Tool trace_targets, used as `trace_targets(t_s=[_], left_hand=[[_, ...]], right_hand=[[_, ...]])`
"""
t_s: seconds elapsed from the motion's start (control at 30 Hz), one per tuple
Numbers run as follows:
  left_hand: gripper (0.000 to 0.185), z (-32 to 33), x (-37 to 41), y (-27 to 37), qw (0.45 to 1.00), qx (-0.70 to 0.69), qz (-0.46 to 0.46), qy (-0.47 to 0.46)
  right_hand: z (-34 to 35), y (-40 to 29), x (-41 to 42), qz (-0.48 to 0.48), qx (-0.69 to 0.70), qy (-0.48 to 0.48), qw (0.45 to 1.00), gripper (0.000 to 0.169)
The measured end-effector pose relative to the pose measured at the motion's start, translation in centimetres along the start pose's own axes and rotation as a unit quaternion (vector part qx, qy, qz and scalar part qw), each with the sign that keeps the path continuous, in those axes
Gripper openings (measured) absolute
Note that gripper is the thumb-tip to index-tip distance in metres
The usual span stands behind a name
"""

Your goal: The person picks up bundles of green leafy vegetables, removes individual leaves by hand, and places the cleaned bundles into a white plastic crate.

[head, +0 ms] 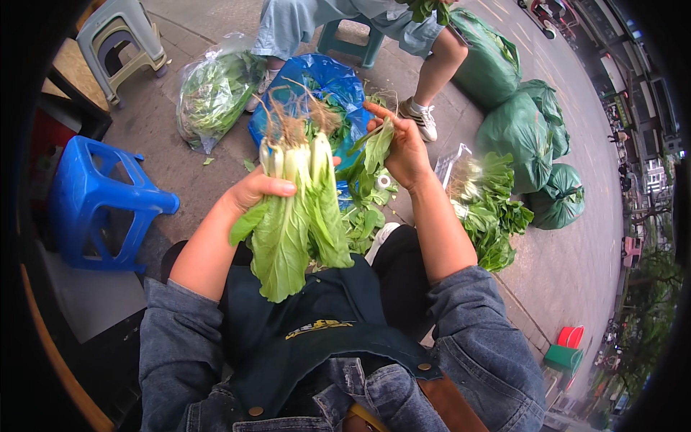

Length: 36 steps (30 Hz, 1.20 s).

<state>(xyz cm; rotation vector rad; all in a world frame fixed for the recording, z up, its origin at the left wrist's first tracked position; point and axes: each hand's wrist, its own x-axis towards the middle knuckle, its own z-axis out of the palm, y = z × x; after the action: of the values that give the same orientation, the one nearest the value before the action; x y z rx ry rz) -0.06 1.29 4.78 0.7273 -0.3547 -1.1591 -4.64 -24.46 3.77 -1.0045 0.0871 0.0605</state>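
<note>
My left hand [256,186] grips a bunch of leafy greens [294,210], roots up and leaves hanging down, in front of my apron. To the right, my right hand [399,143] holds a loose green leaf [378,148] with a thin root, its index finger pointing out to the left. Behind the bunch lies an open blue plastic bag [340,81] with greens inside. Loose leaves [364,224] lie on the ground below it, near a white roll of tape [383,182]. More rooted greens [486,216] are piled right of my right forearm.
Across from me a person [345,21] sits on a green stool [351,40]. A clear bag of greens [218,92] stands left of the blue bag. A blue plastic stool [102,200] is at the left, grey stacked stools [127,48] beyond. Full green sacks [515,135] line the right.
</note>
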Motion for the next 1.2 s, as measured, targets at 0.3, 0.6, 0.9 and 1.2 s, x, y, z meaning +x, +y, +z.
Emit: trace_targets(t_s=[0.3,0.6,0.9,1.2], left_hand=[[0.066,-0.7,-0.1,-1.2,0.998,0.055,-0.041,0.014],[0.063,-1.6,0.8,-1.5,0.989,0.127,0.044,0.058],[0.068,-2.4,0.7,-1.4,0.978,0.196,0.028,0.069],[0.066,-1.7,0.2,-0.4,0.989,0.136,-0.002,0.061]], right_hand=[[5.1,2.3,-0.2,-0.011,0.044,-0.057,0.997,0.059],[3.0,1.8,-0.1,-0.025,-0.367,-0.001,0.930,0.040],[2.8,0.9,-0.4,-0.007,-0.336,0.092,0.937,0.019],[1.1,-0.8,-0.3,0.054,-0.454,0.040,0.888,0.024]])
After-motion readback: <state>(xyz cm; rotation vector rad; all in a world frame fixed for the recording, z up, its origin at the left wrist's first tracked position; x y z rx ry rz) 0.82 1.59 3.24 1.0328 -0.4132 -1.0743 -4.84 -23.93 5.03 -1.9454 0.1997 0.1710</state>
